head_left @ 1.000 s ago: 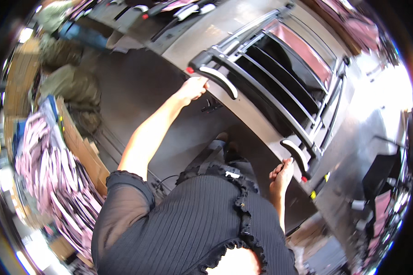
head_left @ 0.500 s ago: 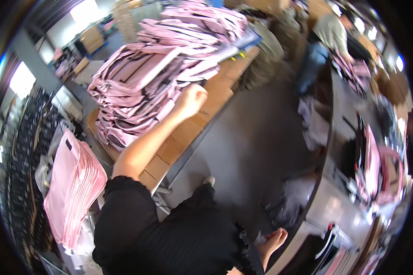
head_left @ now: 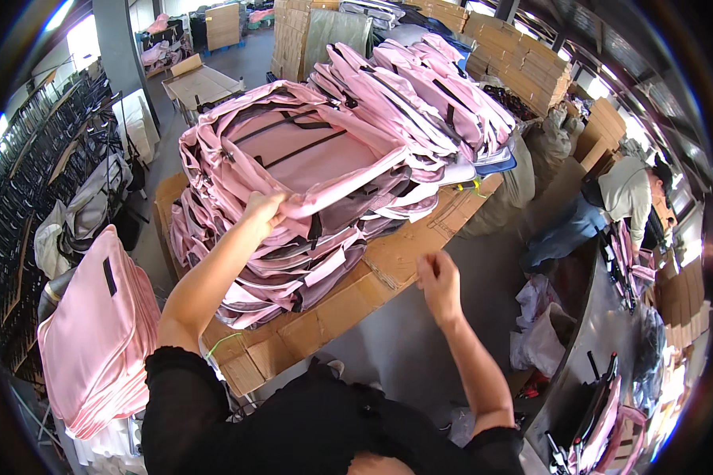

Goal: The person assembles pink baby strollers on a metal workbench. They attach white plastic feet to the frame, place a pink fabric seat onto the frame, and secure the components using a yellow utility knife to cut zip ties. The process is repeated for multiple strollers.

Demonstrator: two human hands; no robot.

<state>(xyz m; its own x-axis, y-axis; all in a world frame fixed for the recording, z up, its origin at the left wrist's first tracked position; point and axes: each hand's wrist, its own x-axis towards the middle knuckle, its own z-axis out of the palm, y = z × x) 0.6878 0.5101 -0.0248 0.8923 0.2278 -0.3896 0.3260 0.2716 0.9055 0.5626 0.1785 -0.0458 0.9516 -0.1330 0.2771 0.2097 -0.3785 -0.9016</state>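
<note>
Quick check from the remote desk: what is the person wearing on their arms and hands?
Both hands are bare: left hand and right hand show no gloves, rings or watch. Forearms are uncovered. A black ribbed top has sheer black short sleeves with gathered cuffs ending above the elbows.

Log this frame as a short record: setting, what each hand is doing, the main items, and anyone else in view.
setting: warehouse floor with stacked goods
left hand: fingers gripping the edge of the top pink fabric bag
right hand: raised, empty, apart from the pile
pile: pink fabric bags heaped on flattened brown cardboard sheets
beside, left: separate stack of pink panels
others: one person in a grey top, bent over at right
</note>
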